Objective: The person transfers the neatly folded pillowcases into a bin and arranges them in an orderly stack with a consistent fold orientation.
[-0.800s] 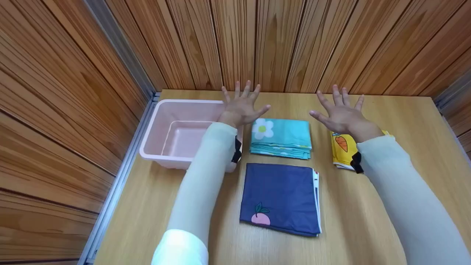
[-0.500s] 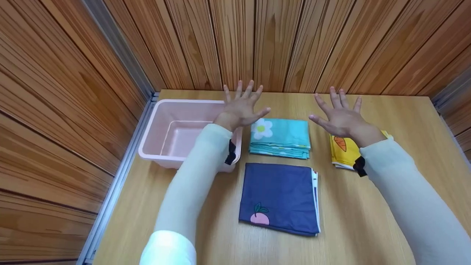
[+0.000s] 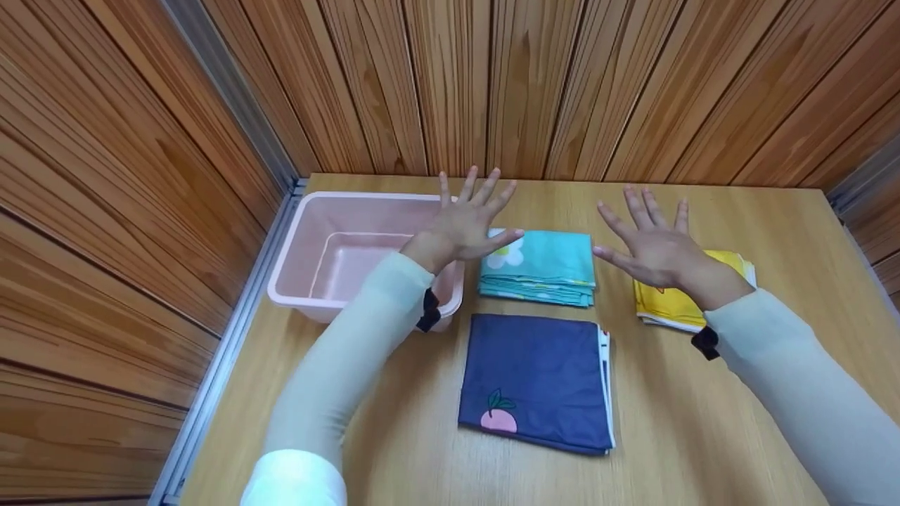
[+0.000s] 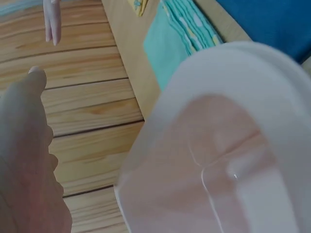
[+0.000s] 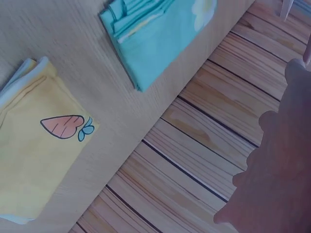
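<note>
Left grip and right grip, fingers splayed apart, hung above the desk, the left near a pink tub and turquoise cloth, the right near yellow cloth.

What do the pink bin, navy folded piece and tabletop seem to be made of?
Pink bin: probably molded plastic, satin finish; smooth rounded corners and soft highlights inside. Navy folded piece: likely thin fabric, perhaps coated; faint sheen, slight creases and layered edges. Tabletop: wood or wood-look laminate, low gloss; fine grain and a pale reflection show.
</note>
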Available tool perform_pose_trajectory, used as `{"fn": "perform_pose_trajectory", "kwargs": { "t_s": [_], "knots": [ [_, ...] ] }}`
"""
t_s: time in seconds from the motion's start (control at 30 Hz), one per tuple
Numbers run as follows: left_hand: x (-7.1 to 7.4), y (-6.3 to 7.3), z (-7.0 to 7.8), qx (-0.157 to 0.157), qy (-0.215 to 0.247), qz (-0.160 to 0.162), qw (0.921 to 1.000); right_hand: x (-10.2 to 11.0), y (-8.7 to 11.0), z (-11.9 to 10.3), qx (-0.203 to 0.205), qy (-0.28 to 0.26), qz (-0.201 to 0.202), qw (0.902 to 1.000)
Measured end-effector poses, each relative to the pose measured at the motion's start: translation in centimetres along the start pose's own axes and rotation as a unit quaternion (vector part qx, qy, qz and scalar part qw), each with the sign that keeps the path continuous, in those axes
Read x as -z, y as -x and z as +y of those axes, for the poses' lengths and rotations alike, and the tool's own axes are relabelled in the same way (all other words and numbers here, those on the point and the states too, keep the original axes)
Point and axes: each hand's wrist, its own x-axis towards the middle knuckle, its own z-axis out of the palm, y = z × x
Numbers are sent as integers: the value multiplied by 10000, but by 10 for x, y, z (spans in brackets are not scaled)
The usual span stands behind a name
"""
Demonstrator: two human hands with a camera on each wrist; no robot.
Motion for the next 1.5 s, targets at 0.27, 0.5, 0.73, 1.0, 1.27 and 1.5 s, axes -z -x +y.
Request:
{"fn": "perform_pose_trajectory", "kwargs": {
  "t_s": [0.27, 0.5, 0.73, 1.0, 1.27, 1.5],
  "knots": [
    [-2, 13, 13, -567, 90, 60, 9983, -2, 16, -7, 270, 91, 211, 9994],
    [-4, 25, 25, -867, -166, 60, 9961, -7, 28, -14, 495, 206, 333, 9980],
    [-8, 38, 37, -976, -402, 34, 9944, -11, 39, -18, 635, 223, 432, 9968],
    [-20, 58, 44, -1060, -435, 156, 9933, -23, 54, -19, 627, 202, 493, 9966],
    [-36, 78, 58, -1070, -79, 63, 9942, -30, 69, -20, 639, 149, 476, 9967],
    [-58, 91, 68, -1175, 131, 32, 9930, -44, 79, -24, 599, -91, 467, 9971]
  ]
}}
